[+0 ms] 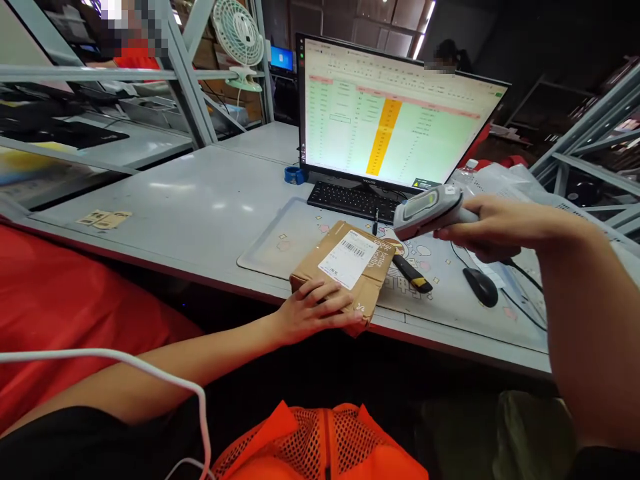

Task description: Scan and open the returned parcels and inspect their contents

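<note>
Cable — box @ tbl edge

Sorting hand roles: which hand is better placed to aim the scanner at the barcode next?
Right, I'd say: the right hand holds the scanner, raised near the box, while the left hand lies on the box's near edge, leaving the barcode uncovered.

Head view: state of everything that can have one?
Cardboard box: appears closed, label up, left hand resting on it
Scanner: raised, gripped by right hand
Monitor: on, showing a spreadsheet
Background screen: on
Utility knife: lying down, blade state unclear
Mouse: unheld
Fan: upright, spinning unclear
</note>
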Action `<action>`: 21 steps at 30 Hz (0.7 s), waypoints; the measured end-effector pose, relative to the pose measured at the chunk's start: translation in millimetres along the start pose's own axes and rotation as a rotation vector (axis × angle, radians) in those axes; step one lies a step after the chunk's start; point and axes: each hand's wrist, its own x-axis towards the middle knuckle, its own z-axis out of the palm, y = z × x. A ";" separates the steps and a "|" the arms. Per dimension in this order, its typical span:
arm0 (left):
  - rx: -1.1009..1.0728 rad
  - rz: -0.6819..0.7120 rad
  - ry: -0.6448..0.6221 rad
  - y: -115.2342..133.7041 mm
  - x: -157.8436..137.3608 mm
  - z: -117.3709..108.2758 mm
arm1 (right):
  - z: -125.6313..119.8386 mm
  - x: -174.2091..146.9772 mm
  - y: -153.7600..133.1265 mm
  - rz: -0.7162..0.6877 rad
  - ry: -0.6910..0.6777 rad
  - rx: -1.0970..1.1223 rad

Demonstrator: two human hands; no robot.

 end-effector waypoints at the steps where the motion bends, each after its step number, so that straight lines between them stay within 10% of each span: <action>1: 0.000 0.002 0.005 0.7 0.4 0.2 | 11.6 -3.1 -13.8 0.146 -0.194 -0.109; 5: -0.066 0.013 0.041 -2.7 0.9 -3.9 | 46.4 -14.8 -38.1 0.190 -0.476 -0.429; 8: -0.193 -0.056 0.091 -24.5 -10.3 -9.5 | 47.9 -7.8 -9.4 -0.011 -0.343 -0.556; 11: -0.376 -0.455 0.181 -63.2 -31.7 -11.3 | 40.5 14.3 45.8 -0.082 -0.085 -0.741; 15: -0.744 -1.019 0.182 -111.6 -51.7 -4.5 | 48.2 34.5 123.8 0.031 0.206 -1.027; 21: -1.040 -1.224 0.099 -126.7 -43.0 5.4 | 71.7 33.7 173.3 0.165 0.256 -1.186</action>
